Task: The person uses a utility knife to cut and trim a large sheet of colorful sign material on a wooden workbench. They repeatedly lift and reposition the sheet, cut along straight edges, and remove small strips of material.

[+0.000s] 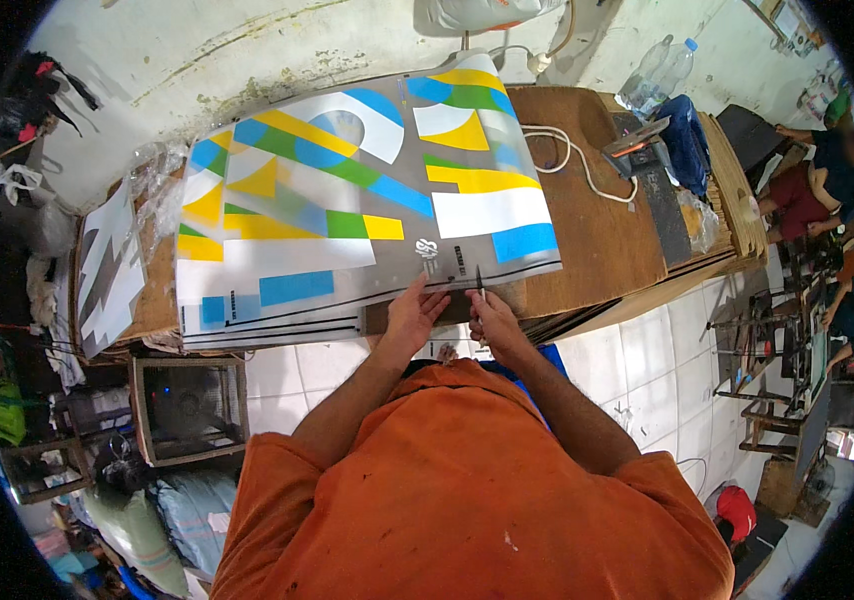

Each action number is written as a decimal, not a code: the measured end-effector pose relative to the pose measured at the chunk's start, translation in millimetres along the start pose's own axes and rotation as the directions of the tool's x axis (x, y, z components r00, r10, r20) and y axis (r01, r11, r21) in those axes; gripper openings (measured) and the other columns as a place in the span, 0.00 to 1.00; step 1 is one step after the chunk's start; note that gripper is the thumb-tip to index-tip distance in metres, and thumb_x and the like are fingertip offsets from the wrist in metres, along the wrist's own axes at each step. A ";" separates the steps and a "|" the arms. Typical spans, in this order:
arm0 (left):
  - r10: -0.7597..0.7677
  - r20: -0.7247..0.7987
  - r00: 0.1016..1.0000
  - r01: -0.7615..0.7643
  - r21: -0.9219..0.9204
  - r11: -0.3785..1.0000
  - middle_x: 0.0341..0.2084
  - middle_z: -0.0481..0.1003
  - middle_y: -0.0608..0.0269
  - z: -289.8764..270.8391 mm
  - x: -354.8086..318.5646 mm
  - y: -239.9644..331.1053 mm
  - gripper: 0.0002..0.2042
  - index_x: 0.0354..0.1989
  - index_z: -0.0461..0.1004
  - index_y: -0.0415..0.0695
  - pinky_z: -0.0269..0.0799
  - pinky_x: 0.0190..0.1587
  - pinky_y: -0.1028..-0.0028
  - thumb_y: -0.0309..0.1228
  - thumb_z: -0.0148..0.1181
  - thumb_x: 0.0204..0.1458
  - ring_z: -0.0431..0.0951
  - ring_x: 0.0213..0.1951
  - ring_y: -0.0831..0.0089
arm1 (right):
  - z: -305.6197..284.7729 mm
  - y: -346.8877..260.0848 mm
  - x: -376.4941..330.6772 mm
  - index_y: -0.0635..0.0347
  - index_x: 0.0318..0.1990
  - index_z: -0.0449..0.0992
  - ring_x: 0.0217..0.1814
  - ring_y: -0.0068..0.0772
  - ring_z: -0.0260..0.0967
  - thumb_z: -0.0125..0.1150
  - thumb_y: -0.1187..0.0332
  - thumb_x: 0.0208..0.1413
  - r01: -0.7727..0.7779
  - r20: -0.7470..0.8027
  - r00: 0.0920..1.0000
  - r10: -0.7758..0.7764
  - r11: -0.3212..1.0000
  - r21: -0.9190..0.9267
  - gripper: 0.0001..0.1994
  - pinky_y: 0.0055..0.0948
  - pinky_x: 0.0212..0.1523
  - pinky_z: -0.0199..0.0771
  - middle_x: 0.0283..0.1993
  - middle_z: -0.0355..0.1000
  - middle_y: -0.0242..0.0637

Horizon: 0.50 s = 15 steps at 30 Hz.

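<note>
A clear plastic sheet (402, 255) printed with blue, yellow, green and white shapes lies across the wooden work surface. At its near edge my left hand (413, 318) rests with the fingers stretched out, the fingertips touching the sheet's border. Just to the right, my right hand (495, 326) is closed around a slim tool with a dark pointed blade (480, 277). The blade points away from me over the sheet's edge; whether it is a knife or scissors I cannot make out.
White cut-out film (115, 270) and crumpled clear plastic (159, 190) lie at the left. A white cable (587, 165), a dark blue cloth (682, 145) and plastic bottles (659, 75) are at the right. A mesh-fronted box (190, 410) stands below left. People (832, 185) sit far right.
</note>
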<state>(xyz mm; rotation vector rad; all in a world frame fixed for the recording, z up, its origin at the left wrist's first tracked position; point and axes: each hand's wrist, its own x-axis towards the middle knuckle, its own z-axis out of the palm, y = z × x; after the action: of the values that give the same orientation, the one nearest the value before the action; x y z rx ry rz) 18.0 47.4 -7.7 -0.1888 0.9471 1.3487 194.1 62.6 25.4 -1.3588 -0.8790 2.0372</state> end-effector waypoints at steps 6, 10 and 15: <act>0.022 -0.128 0.992 0.002 0.187 0.982 0.38 0.76 0.55 19.0 10.1 -14.4 0.11 0.43 0.71 0.39 0.79 0.40 0.68 0.32 0.61 0.56 0.80 0.39 0.65 | 6.9 0.8 -21.7 0.56 0.58 0.67 0.30 0.23 0.57 0.45 0.56 0.68 -0.213 0.112 0.975 0.193 0.954 0.209 0.18 0.26 0.29 0.64 0.36 0.61 0.29; 0.126 -0.145 0.981 -0.095 0.202 0.975 0.37 0.76 0.57 18.4 8.3 -19.4 0.13 0.42 0.71 0.38 0.79 0.39 0.69 0.33 0.62 0.55 0.80 0.39 0.66 | 12.9 10.9 -32.1 0.56 0.61 0.63 0.32 0.24 0.59 0.45 0.52 0.68 -0.265 0.139 0.960 0.243 0.948 0.177 0.22 0.29 0.31 0.66 0.37 0.63 0.30; 0.235 -0.201 0.951 -0.168 0.304 0.938 0.36 0.76 0.58 20.8 4.1 -18.1 0.12 0.41 0.71 0.37 0.78 0.37 0.70 0.32 0.62 0.55 0.80 0.37 0.67 | 15.4 14.9 -30.3 0.60 0.52 0.68 0.29 0.24 0.57 0.42 0.54 0.69 -0.338 0.163 0.939 0.303 0.904 0.264 0.19 0.25 0.28 0.63 0.34 0.63 0.29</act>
<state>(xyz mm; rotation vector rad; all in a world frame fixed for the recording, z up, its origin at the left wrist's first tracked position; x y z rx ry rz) 43.4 58.5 -4.5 -0.0301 1.3805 1.3795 189.2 27.4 36.1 -1.2939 -0.3947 2.4062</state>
